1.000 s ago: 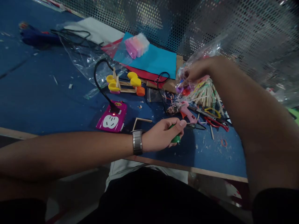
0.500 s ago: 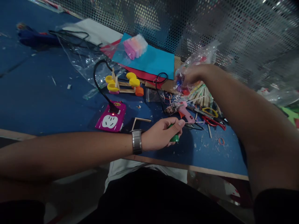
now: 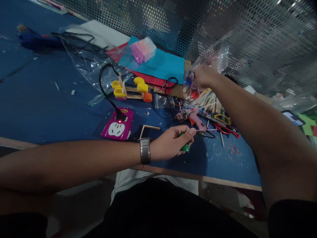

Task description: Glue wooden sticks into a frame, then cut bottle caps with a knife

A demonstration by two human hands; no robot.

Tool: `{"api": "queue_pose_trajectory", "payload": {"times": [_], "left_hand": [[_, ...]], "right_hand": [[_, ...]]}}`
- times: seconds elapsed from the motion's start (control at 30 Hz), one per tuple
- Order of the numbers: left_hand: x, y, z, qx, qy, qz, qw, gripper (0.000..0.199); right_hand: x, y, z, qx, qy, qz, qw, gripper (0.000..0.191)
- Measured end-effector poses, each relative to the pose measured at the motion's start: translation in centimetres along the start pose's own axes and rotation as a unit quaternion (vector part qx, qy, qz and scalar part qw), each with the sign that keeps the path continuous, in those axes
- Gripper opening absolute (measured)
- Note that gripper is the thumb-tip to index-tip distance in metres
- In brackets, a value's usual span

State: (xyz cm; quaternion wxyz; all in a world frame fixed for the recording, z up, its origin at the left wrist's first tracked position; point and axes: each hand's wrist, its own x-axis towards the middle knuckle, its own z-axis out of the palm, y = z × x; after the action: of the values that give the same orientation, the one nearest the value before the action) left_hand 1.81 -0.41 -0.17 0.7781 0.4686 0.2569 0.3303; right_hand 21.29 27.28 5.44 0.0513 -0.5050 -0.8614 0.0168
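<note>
My left hand (image 3: 173, 141), with a watch (image 3: 145, 150) on its wrist, is closed around a green plastic cap (image 3: 185, 147) near the table's front edge. Its fingers cover most of the cap. Farther back on the right, my right hand (image 3: 203, 76) reaches into a clear plastic bag (image 3: 220, 56). Its fingers are hidden by the bag and the hand's own back. A blue cap (image 3: 188, 81) and a red piece (image 3: 194, 95) show by that hand. Between both hands lies a pink glue gun (image 3: 197, 119), close to my left thumb.
A purple power socket (image 3: 116, 129) with a plugged-in black cord stands left. Behind it sits a small stick frame with yellow round parts (image 3: 142, 87). Wooden sticks (image 3: 214, 102), red scissors (image 3: 226, 129) and a phone (image 3: 293, 117) lie right. Blue sheet (image 3: 165, 64) lies at the back.
My right hand has shifted slightly in the plastic bag, and the bag's upper part has changed shape. A phone now shows past my right forearm. My left hand keeps its hold on the green cap.
</note>
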Motion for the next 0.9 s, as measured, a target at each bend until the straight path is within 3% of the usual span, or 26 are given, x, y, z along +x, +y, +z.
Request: {"api": "queue_pose_trajectory", "payload": {"times": [0.13,0.23,0.4,0.53,0.67,0.73,0.83,0.9], "left_hand": [[0.0,0.0,-0.1,0.002,0.001,0.001,1.0,0.051],[0.0,-0.1,-0.1,0.0,0.001,0.001,1.0,0.049],[0.0,-0.2,-0.1,-0.003,0.007,-0.008,1.0,0.049],[0.0,0.3,0.1,-0.026,0.028,-0.036,0.999,0.048],[-0.3,0.9,0.2,-0.057,0.034,-0.089,0.994,0.047],[-0.4,1.1,0.2,-0.056,0.03,-0.107,0.992,0.038],[-0.5,1.4,0.3,-0.027,0.024,-0.149,0.988,0.013],[-0.5,1.4,0.4,-0.006,0.037,-0.17,0.985,0.011]], "right_hand": [[-1.0,-1.7,-2.6,-0.075,-0.015,0.027,0.997,0.018],[-2.4,-2.8,-4.5,-0.088,-0.001,0.01,0.996,0.026],[-7.7,-3.4,-6.2,-0.053,0.134,-0.028,0.989,0.033],[-14.4,-3.1,-5.1,-0.013,0.147,-0.021,0.989,0.03],[-20.2,-2.5,-2.8,0.022,0.031,-0.049,0.998,0.029],[-22.1,-2.1,-1.8,0.029,-0.005,-0.049,0.998,0.03],[-23.7,-1.4,-0.3,0.058,0.022,-0.056,0.996,0.034],[-24.2,-1.0,0.6,0.084,0.034,-0.072,0.993,0.035]]}}
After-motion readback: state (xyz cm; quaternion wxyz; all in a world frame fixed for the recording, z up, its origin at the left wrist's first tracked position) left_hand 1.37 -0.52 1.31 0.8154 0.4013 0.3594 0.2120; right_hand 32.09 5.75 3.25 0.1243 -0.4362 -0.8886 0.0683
